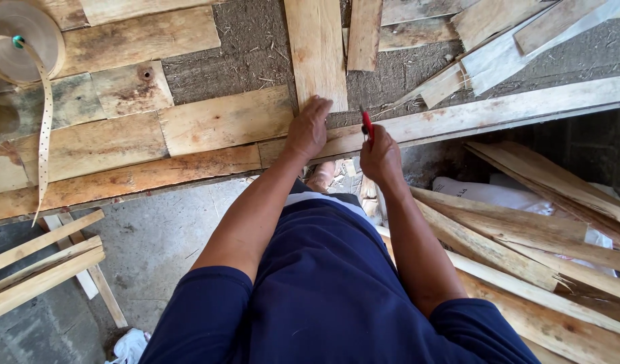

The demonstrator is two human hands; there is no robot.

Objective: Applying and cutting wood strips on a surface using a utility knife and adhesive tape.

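My left hand (308, 128) presses flat on the near end of a pale upright wooden plank (315, 47) that lies on the workbench. My right hand (380, 156) is closed around a small red-handled tool (367, 125), whose tip points up just right of that plank's end. A long wooden rail (499, 111) runs along the bench's front edge under both hands.
Flat boards (121, 128) cover the bench's left side. A roll of perforated strap (20, 40) sits at the far left with its tail hanging down. A heap of wood strips (525, 243) lies on the floor at right, more strips (40, 266) at left, and a white sack (485, 192).
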